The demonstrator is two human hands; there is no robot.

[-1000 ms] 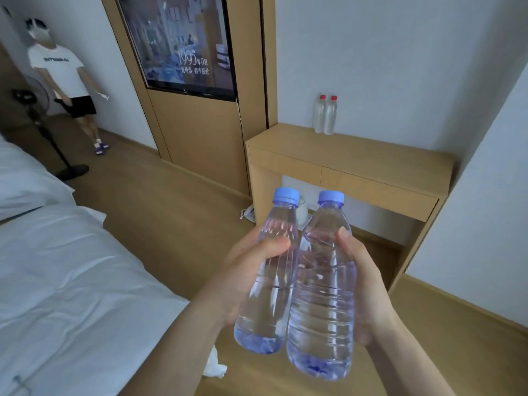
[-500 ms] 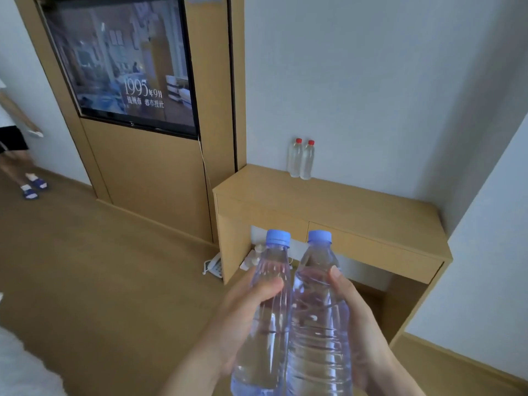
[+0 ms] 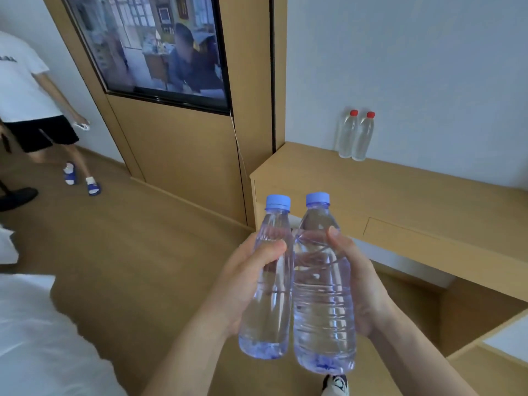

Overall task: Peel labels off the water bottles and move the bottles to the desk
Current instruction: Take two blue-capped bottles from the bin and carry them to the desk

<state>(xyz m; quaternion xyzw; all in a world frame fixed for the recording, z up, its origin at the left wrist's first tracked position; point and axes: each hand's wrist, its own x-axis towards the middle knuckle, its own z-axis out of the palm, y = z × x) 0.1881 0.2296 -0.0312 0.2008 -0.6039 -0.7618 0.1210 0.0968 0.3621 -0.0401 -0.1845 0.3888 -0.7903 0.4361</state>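
I hold two water bottles side by side, in the air in front of the desk (image 3: 414,195) and not yet on it.

Left hand (image 3: 243,284): fingers curled round the left bottle (image 3: 271,298) at mid-body, thumb pressed across its front face below the shoulder. Grip is closed on the bottle.

Right hand (image 3: 364,290): palm against the outer side of the right bottle (image 3: 323,307), thumb laid up its front, the remaining fingers wrapped behind it and hidden from me. Grip is closed on the bottle.

Both bottles stand upright, leaning slightly away from me, their sides touching along most of their length. Each carries a blue cap (image 3: 278,202) and appears nearly full of water. The walls I can see are bare, clear, ribbed plastic with a blue tint at the base.

The desk is a light wooden unit against the white wall, to the right of the wooden panel holding the television (image 3: 160,47), which is switched on. Two red-capped bottles (image 3: 355,137) stand upright on the desk's rear edge, touching each other, well apart from the pair I hold.

White bedding (image 3: 37,338) lies at the lower left. Another person (image 3: 25,90) in a white shirt, black shorts and blue slippers stands at the far left on the wooden floor (image 3: 128,238). The toe of a shoe (image 3: 335,385) shows below the bottles.
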